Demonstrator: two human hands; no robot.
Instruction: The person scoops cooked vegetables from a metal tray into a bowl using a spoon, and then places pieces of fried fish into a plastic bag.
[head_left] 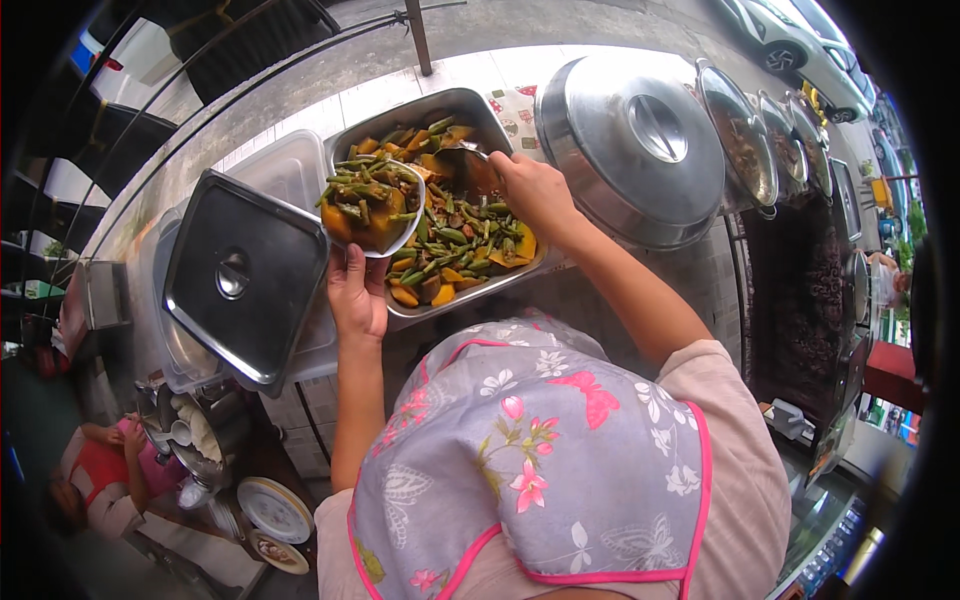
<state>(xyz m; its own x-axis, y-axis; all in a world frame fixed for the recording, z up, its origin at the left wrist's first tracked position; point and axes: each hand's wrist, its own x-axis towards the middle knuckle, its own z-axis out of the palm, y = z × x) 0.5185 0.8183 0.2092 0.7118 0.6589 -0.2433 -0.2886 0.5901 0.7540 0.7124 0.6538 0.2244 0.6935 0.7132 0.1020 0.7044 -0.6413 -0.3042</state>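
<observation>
A deep rectangular metal tray [465, 103] holds cooked green beans with chunks of orange squash. My left hand [357, 295] supports a white bowl [414, 222] from below, over the tray's left side. The bowl is heaped with the same beans and squash [368, 200]. In my right hand [535, 190] is the handle of a metal serving spoon [466, 150], fingers wrapped round it. The spoon's head dips among the vegetables at the tray's far side; its tip is partly hidden.
A rectangular metal lid [265, 265] rests on clear plastic containers [285, 165] at the left. Right of the tray stands a large domed metal lid [640, 150], then several lidded dishes [737, 125]. At lower left, a person [105, 470] sits near a pot [205, 425] and stacked plates [275, 510].
</observation>
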